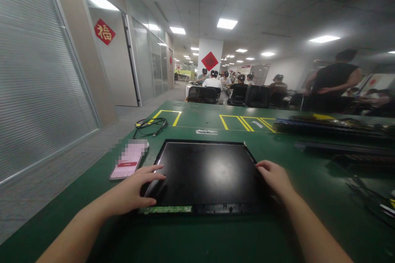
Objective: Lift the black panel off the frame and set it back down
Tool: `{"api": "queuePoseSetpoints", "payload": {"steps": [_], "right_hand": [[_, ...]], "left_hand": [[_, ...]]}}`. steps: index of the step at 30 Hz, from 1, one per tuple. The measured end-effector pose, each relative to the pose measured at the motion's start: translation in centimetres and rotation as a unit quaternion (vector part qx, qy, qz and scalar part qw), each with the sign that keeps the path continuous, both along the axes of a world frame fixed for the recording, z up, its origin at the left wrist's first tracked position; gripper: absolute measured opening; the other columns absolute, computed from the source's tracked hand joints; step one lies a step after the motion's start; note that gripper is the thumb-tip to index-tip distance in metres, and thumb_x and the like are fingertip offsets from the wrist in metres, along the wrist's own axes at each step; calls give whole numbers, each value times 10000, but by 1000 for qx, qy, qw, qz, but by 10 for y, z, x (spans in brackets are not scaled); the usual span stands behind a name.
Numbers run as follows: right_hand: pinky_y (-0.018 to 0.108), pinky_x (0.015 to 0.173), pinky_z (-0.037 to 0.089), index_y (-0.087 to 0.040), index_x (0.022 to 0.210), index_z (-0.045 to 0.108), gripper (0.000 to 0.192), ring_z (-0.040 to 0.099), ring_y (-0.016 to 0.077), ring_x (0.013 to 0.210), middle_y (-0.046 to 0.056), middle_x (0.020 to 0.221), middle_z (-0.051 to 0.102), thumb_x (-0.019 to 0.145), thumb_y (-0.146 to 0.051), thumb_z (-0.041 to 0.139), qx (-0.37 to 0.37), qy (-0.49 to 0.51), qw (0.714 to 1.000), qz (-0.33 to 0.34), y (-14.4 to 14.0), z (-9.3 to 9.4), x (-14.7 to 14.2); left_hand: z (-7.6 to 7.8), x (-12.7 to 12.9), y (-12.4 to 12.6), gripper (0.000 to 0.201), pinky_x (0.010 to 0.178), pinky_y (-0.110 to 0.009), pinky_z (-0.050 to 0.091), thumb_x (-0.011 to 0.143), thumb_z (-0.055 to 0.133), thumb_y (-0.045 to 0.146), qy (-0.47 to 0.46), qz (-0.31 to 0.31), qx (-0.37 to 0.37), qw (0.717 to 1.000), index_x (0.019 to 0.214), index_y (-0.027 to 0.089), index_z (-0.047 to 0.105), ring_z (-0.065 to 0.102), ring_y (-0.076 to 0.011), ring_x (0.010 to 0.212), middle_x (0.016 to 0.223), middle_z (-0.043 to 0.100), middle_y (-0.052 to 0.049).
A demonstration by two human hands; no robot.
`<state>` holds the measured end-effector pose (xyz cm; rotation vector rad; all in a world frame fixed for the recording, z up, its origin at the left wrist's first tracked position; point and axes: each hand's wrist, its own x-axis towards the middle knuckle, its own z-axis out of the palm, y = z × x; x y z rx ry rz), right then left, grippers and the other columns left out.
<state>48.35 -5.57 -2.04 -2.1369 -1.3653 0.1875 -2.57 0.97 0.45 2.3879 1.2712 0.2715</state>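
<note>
The display panel [203, 172] lay flat between the two hands, its dark, glossy face upward within a black frame [203, 141], on the green tabletop [194, 238]. Left hand [143, 181]: fingers spread across the left border, thumb at the near-left corner, not clenched. Right hand [274, 176]: thumb and forefinger bent together at the right edge; whether they grasped the frame or merely rested against it could not be told. Along the near edge, a green circuit board [166, 209] was exposed.

Likely faults, as judged from this arrangement: uneven lifting by the two hands could have flexed the panel and cracked it; fingertips pressed on its face could have smeared or bruised the surface; and a thumb slipping along the near edge could have struck the bare board. The phone [126, 166], just beside the left hand, could have been knocked by a sideways sweep, and the coiled cable [160, 120] behind it could have snagged a panel pushed far to the left. At right, blurred dark strips [336, 127] limited clearance for a wide swing.
</note>
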Motion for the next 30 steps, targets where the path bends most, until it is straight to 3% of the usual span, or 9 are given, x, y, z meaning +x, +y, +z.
{"api": "queuePoseSetpoints", "payload": {"steps": [6,11,19,30], "right_hand": [[378,964,525,-258,1031,821,338,729,271,1080,59,1127,804,802,-291,575,18,-4,998,66,0,0,-6],[390,1171,407,-239,1196,794,460,622,248,1329,56,1391,703,788,-241,582,23,44,988,148,-1,-5,-11],[411,1150,438,-239,1187,805,412,656,264,1282,60,1328,735,832,-272,599,8,61,987,149,0,-16,-6],[416,1176,412,-221,1191,803,414,635,275,1312,89,1386,703,824,-266,617,1,46,988,144,1,-12,-8]], "left_hand": [[17,2,-3,713,1223,-498,378,671,824,343,30,5,-12,999,1374,342,703,449,-365,1503,1649,485,-53],[26,2,-6,731,1212,-497,395,662,801,325,47,19,-10,999,1385,352,695,507,-353,1464,1629,509,-36],[28,-2,-6,683,1202,-492,408,635,803,351,57,31,9,998,1316,341,751,585,-368,1391,1520,631,-45],[37,7,-12,617,1173,-454,435,688,743,306,89,-1,14,996,1304,337,761,642,-332,1331,1448,690,-40]]}}
